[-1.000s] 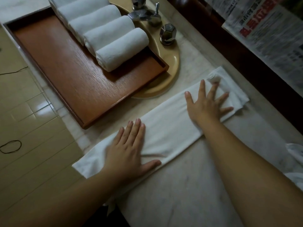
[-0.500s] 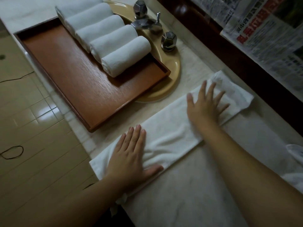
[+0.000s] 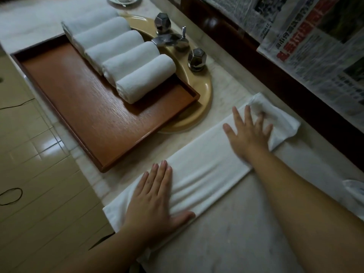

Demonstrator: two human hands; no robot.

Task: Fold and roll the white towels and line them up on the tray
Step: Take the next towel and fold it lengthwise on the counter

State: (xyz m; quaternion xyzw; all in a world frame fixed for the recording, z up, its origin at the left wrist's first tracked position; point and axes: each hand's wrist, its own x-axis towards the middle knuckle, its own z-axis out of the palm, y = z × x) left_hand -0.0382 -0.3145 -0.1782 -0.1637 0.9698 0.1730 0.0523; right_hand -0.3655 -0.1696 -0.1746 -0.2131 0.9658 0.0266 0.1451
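Head view: both hands lie flat, fingers straight, on a folded white towel (image 3: 204, 170) stretched across the desk (image 3: 246, 239). Left hand (image 3: 155, 200) presses its near end; right hand (image 3: 248, 133), fingers spread, presses the far end. Rolled towels (image 3: 126, 62) line the tray (image 3: 94, 113).

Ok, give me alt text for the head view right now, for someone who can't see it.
Both hands press flat on a long folded white towel lying on a marble counter, left hand near its close end, right hand near the far end. Behind it, a wooden tray holds five rolled towels lined up beside a faucet.
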